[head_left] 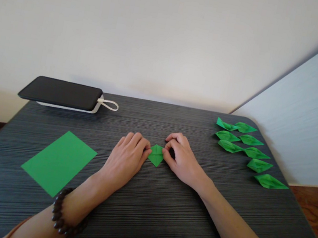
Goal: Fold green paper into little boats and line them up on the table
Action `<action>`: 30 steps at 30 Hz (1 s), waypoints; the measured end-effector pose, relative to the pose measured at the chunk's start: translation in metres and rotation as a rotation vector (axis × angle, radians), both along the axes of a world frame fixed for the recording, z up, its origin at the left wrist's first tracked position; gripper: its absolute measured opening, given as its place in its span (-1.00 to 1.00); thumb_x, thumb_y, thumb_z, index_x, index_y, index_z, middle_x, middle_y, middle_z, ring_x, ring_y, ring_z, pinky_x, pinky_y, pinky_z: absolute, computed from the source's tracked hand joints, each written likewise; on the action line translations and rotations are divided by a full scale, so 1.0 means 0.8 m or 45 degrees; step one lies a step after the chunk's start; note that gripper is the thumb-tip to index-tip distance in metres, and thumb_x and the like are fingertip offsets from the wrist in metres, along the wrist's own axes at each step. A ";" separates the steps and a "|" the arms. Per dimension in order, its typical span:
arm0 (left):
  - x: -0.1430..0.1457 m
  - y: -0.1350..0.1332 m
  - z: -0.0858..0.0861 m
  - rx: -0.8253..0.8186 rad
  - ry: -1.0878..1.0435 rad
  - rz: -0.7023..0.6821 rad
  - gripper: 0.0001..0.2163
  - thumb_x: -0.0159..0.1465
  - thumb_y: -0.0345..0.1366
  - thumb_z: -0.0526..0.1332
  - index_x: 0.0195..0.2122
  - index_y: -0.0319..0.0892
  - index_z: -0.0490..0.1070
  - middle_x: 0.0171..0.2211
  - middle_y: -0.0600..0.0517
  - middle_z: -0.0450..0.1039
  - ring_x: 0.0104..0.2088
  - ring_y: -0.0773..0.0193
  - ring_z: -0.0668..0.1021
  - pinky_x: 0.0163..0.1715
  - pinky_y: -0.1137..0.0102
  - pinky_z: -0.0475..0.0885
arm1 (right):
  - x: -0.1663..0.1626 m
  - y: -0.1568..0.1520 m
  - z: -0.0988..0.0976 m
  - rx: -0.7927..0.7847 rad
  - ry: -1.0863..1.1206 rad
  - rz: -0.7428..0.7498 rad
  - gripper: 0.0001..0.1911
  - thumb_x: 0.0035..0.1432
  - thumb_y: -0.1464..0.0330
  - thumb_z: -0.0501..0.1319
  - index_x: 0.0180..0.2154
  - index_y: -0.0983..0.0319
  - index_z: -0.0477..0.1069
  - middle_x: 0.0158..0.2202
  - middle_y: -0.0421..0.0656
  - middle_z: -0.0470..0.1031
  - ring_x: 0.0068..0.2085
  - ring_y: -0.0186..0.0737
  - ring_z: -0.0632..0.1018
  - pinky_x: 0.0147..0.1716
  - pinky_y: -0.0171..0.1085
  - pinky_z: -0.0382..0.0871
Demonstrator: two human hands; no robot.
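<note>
Now, past the spare green sheet point(58, 162) at left, our left hand point(127, 156), fingers curled, pins the small folded paper point(156, 155) on the table point(160, 213) center & our right hand point(181, 160) pinches its other edge w/ fingertips; we'd best keep corners aligned, crease pressed firm.

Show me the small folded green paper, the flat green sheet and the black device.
small folded green paper point(156, 155), head view, its creased middle.
flat green sheet point(59, 162), head view, its centre.
black device point(60, 92), head view, its dark top.
</note>
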State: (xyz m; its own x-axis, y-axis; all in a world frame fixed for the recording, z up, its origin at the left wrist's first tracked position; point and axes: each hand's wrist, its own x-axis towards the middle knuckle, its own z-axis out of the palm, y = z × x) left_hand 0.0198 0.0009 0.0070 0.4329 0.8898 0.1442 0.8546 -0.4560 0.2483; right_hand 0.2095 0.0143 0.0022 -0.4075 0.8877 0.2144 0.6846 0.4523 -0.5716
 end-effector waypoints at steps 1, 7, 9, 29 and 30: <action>0.000 0.000 0.000 -0.001 -0.004 -0.014 -0.85 0.32 -0.31 0.02 -0.18 -0.17 0.35 -0.26 -0.05 0.31 -0.22 0.14 0.34 -0.20 0.24 0.29 | -0.001 0.000 0.000 0.000 -0.006 -0.005 -0.92 0.13 0.45 0.11 -0.43 0.22 0.27 -0.15 -0.06 0.28 -0.10 -0.12 0.37 -0.05 -0.06 0.32; -0.004 0.002 0.001 0.010 -0.030 -0.079 -0.78 0.32 -0.31 0.03 -0.07 0.02 0.38 -0.29 0.00 0.26 -0.25 0.18 0.31 -0.21 0.27 0.28 | 0.000 -0.001 -0.001 0.018 0.045 -0.031 -0.86 0.09 0.48 0.13 -0.27 0.21 0.22 -0.12 -0.04 0.23 -0.02 -0.11 0.33 0.00 -0.08 0.29; -0.005 0.002 0.001 0.013 -0.044 -0.064 -0.79 0.32 -0.29 0.04 -0.09 0.02 0.40 -0.30 0.00 0.26 -0.26 0.18 0.31 -0.22 0.27 0.28 | 0.001 -0.001 -0.002 0.021 0.066 -0.015 -0.82 0.08 0.49 0.13 -0.25 0.21 0.20 -0.14 -0.05 0.23 -0.03 -0.11 0.33 -0.01 -0.08 0.29; -0.005 0.003 -0.001 -0.005 -0.085 -0.055 -0.79 0.33 -0.25 0.04 -0.14 0.00 0.45 -0.32 0.00 0.33 -0.25 0.18 0.33 -0.25 0.28 0.23 | -0.007 -0.002 0.001 -0.029 0.022 -0.122 -0.77 0.00 0.43 0.18 -0.25 0.20 0.22 -0.21 -0.08 0.26 -0.16 -0.11 0.36 -0.15 -0.09 0.31; -0.005 0.003 -0.001 -0.009 -0.079 -0.054 -0.79 0.33 -0.25 0.04 -0.14 0.01 0.45 -0.31 0.00 0.33 -0.25 0.17 0.33 -0.25 0.28 0.23 | -0.006 -0.001 0.002 -0.050 0.042 -0.102 -0.77 0.00 0.45 0.18 -0.24 0.19 0.22 -0.20 -0.09 0.25 -0.15 -0.13 0.36 -0.14 -0.10 0.31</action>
